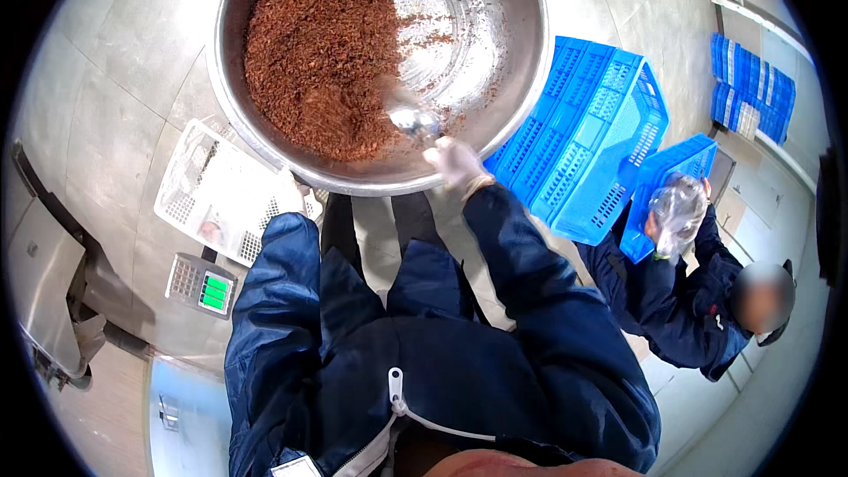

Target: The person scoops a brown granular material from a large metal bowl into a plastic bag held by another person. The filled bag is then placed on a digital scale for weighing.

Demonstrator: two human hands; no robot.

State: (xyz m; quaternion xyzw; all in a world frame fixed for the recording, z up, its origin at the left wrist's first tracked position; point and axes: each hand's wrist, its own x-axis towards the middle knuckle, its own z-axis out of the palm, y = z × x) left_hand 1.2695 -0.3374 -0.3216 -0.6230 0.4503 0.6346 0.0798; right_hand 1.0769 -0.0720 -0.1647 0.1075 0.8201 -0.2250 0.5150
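Observation:
A large round metal bowl [541,35] stands in front of me, its left side heaped with reddish-brown, crumbly bits [322,44]. My gloved right hand [458,165] is at the near right rim, closed around the handle of a shiny metal scoop [412,121]. Motion blurs the scoop's head, which meets the edge of the heap. On the near left, my gloved left hand [293,193] is against the outside of the bowl's rim. Its fingers are mostly hidden, and I cannot make out its grip.
A white plastic basket [190,203] lies left of the bowl, beside a scale display with green lights [201,286]. Blue crates [583,150] stand at the right. Beyond them, a co-worker [680,300] holds another blue crate [649,185]. More blue crates [751,88] are stacked farther right.

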